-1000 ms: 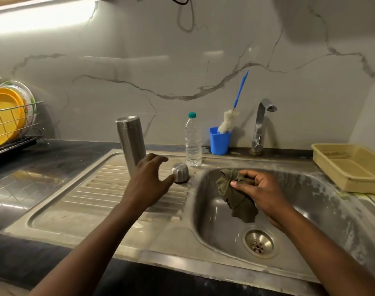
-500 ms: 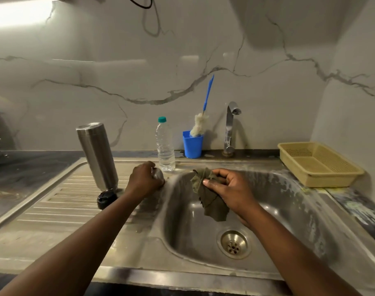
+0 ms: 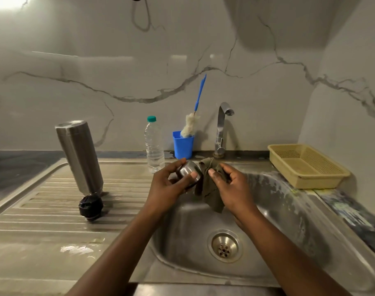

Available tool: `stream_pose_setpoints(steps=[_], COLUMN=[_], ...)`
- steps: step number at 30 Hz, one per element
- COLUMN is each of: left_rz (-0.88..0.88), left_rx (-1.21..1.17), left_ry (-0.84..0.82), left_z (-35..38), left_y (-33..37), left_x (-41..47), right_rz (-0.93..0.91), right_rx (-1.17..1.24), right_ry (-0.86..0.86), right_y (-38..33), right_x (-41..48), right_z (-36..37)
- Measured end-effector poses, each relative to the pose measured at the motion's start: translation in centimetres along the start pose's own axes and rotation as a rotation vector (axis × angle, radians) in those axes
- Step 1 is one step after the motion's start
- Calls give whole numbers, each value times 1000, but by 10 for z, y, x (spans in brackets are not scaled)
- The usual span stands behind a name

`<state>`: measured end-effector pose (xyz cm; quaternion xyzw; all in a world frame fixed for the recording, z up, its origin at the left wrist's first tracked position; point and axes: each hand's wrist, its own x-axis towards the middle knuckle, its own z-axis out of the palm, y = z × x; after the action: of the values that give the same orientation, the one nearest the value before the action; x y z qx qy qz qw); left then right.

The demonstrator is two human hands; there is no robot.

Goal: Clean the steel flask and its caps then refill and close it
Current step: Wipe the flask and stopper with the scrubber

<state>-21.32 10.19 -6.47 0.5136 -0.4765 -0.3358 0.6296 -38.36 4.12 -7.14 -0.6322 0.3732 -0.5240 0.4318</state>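
Steel cap (image 3: 189, 173): held above the back edge of the sink basin (image 3: 278, 210), clasped in the left grip (image 3: 167, 189) with the thumb across its side.
Cloth (image 3: 213, 201): olive, crumpled, pinched in the right grip (image 3: 231, 186), hanging into the basin and touching the cap.
Steel flask (image 3: 79, 154): standing on the ribbed drainboard (image 3: 54, 210), well left of both hands, flat closed end uppermost.
Black cap (image 3: 90, 207): on the drainboard, just beside the flask's foot.
Water bottle (image 3: 154, 146): clear, green lid, upright behind the basin's left corner.
Blue cup (image 3: 183, 145): beside the bottle, with a blue-handled brush (image 3: 189, 127) in it.
Tap (image 3: 221, 127): right of the cup.
Yellow basket (image 3: 317, 182): on the tabletop (image 3: 15, 167), right of the sink.
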Motion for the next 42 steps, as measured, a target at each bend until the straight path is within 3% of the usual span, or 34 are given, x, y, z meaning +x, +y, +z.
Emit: stream_pose_setpoints(steps=[4,11,15,21,30,37,42], left_rz=[-12,-105,-156,-66,-48,16,13], left_rx=[61,-187,-252,-29,-28,127,94], left_ry=[-6,26,-87,-285,-120,-203,-142], left_z=[5,-5,-4,9,-3,3,-4], left_y=[-6,-6,-3,-9,-3,-7,-9], left_x=[-1,-2,-6,-12,-10,-14,-8], right_rz=[-23,-173,-181,-145,-213,66,-76], right_rx=[-68,-178,-196,-118,-164,-116,-153], right_ry=[-42,-206,-52,68,-210,-215,-311], right_y=[-3,-5,3,5,-12,-3,-6], right_x=[-3,-6,-1,3,-3,-2,-3], right_z=[3,2,-2,-3,-12,-10,-6])
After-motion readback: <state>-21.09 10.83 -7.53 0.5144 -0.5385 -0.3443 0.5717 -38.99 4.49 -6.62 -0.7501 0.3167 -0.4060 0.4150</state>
